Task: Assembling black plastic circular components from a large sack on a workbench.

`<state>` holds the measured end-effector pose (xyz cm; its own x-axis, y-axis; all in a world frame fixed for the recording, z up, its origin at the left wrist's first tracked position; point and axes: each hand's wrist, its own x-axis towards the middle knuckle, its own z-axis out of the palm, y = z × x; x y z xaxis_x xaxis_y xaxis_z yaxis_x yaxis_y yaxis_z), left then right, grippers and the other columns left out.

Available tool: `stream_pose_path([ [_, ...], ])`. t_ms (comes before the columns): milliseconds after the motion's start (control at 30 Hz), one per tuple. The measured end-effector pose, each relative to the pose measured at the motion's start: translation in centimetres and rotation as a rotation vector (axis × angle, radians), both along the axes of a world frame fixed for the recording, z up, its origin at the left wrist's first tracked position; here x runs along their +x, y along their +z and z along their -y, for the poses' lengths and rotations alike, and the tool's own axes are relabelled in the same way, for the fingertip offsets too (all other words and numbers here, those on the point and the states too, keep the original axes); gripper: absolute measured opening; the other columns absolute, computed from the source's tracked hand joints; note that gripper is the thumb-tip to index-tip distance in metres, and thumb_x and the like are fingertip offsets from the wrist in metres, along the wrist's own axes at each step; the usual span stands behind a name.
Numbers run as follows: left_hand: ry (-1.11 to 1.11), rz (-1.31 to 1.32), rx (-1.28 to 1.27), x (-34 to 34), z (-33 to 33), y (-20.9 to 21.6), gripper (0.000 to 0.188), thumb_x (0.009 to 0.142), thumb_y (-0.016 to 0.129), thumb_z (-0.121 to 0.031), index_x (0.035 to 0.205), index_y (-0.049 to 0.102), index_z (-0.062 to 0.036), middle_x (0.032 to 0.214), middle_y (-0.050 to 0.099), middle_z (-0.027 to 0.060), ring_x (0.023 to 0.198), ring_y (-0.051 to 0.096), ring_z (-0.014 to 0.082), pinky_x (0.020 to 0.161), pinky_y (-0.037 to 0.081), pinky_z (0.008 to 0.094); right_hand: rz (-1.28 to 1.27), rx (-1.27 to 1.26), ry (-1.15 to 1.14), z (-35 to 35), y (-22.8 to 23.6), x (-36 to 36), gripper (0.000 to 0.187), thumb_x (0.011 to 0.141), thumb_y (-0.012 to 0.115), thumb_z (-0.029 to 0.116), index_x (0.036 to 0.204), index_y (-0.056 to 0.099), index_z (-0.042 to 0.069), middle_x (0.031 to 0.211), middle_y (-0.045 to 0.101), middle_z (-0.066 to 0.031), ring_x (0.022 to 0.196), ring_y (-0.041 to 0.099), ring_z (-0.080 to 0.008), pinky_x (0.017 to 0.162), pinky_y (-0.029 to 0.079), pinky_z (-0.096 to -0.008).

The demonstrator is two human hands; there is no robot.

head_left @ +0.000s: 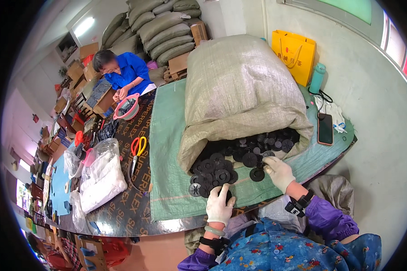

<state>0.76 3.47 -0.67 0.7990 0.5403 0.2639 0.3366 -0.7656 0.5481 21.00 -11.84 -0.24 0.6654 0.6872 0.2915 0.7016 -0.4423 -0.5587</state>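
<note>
A big woven sack [244, 81] lies on its side on the table, its mouth turned toward me. Round black plastic discs [217, 159] with ribbed faces spill out of it in a heap. My left hand [220, 205], in a white glove, is closed at the front of the heap around a black disc partly hidden by the fingers. On the right, my gloved right hand [279, 174] has its fingertips bent at the edge of another black plastic disc [257, 175], just outside the sack's mouth.
Green woven sheeting [172, 180] covers the table here. To the left lie orange-handled scissors [138, 149] and a clear bag of white material [101, 176]. A phone [324, 128], teal bottle [317, 77] and yellow bag [294, 56] stand right. A co-worker [126, 74] sits beyond a pink basin [127, 107].
</note>
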Motion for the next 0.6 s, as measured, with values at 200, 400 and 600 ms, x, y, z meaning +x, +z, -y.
stream_pose_path([
  [200, -0.001, 0.016, -0.001, 0.0, -0.1, -0.1, 0.055, 0.072, 0.074, -0.017, 0.123, 0.055, -0.0151, 0.112, 0.055, 0.016, 0.1, 0.056, 0.0352, 0.082, 0.048, 0.0422, 0.07, -0.148, 0.08, -2.2, 1.6, 1.2, 0.03, 0.081, 0.062, 0.014, 0.111, 0.06, 0.011, 0.113, 0.06, -0.0077, 0.1, 0.059, -0.03, 0.084, 0.048, -0.0395],
  [400, 0.007, 0.004, -0.01, 0.0, 0.0, -0.1, 0.054, 0.072, 0.074, -0.018, 0.123, 0.055, -0.0151, 0.112, 0.055, 0.0154, 0.1, 0.056, 0.0351, 0.081, 0.048, 0.0422, 0.113, -0.408, 0.126, -3.6, 1.9, 0.8, 0.032, 0.08, 0.063, 0.019, 0.112, 0.061, 0.013, 0.108, 0.06, -0.008, 0.094, 0.059, -0.0307, 0.082, 0.047, -0.0412],
  [600, 0.006, 0.012, -0.016, 0.0, -0.1, -0.1, 0.054, 0.072, 0.074, -0.019, 0.123, 0.055, -0.0148, 0.112, 0.055, 0.0151, 0.1, 0.056, 0.0351, 0.081, 0.048, 0.0424, 0.22, -0.251, 0.12, -2.0, 1.0, -0.8, 0.025, 0.081, 0.063, 0.026, 0.103, 0.062, 0.015, 0.097, 0.06, -0.0066, 0.092, 0.057, -0.0282, 0.078, 0.047, -0.0421],
])
